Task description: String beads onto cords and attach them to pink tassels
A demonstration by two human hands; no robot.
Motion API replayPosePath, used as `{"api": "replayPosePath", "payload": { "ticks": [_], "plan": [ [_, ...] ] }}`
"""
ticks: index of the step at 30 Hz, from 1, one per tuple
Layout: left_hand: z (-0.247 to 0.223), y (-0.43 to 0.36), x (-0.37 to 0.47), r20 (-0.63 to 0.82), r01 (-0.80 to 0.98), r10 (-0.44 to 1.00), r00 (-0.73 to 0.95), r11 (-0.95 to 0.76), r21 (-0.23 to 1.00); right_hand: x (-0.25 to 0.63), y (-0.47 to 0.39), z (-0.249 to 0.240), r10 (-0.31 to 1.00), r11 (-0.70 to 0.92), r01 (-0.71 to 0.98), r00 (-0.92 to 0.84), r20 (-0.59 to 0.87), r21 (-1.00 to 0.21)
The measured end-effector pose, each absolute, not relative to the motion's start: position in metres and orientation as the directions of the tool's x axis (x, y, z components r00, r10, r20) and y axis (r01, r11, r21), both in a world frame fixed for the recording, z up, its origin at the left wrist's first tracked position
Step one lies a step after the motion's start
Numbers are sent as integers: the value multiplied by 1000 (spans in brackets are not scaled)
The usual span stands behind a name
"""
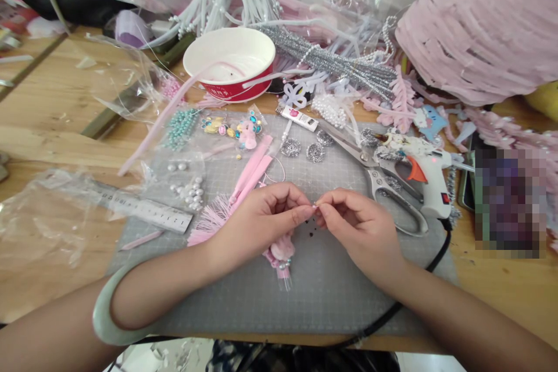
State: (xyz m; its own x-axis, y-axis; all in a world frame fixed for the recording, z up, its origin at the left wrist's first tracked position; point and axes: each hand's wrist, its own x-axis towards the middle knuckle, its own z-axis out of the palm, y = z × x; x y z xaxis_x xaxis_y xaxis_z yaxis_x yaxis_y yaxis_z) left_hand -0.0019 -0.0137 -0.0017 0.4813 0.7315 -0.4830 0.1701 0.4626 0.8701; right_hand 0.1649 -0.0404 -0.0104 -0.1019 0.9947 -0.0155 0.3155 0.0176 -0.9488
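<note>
Over the middle of the grey cutting mat (340,296), my left hand (279,212) and my right hand (355,221) meet fingertip to fingertip. Each pinches at one tiny pale pink piece (314,207), too small to make out clearly. A pink tassel (250,171) lies partly under my left hand. Below that hand a pink ornament (283,249) with beads and a clear end rests on the mat. Small dark specks (311,234) lie between the hands.
Scissors (403,203) and a white glue gun (436,186) with a black cord lie at the right. A steel ruler (143,209), white pearls (189,190) and teal beads (182,128) are at the left. Behind stand a red-and-white bowl (235,90) and silver pipe cleaners (331,58).
</note>
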Motion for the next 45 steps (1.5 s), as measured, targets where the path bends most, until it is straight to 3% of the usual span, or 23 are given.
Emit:
{"api": "replayPosePath", "payload": {
  "ticks": [20, 29, 45],
  "plan": [
    [-2, -16, -1, -461, 167, 740, 491, 439, 883, 165, -42, -12, 996, -10, 271, -86, -35, -963],
    [-3, -16, -2, -450, 154, 749, 486, 433, 888, 161, -43, -16, 996, -2, 141, -86, -14, -990],
    [-2, -16, -1, -453, 167, 751, 481, 428, 888, 162, -41, -13, 993, 3, 275, -114, -29, -961]
  ]
}}
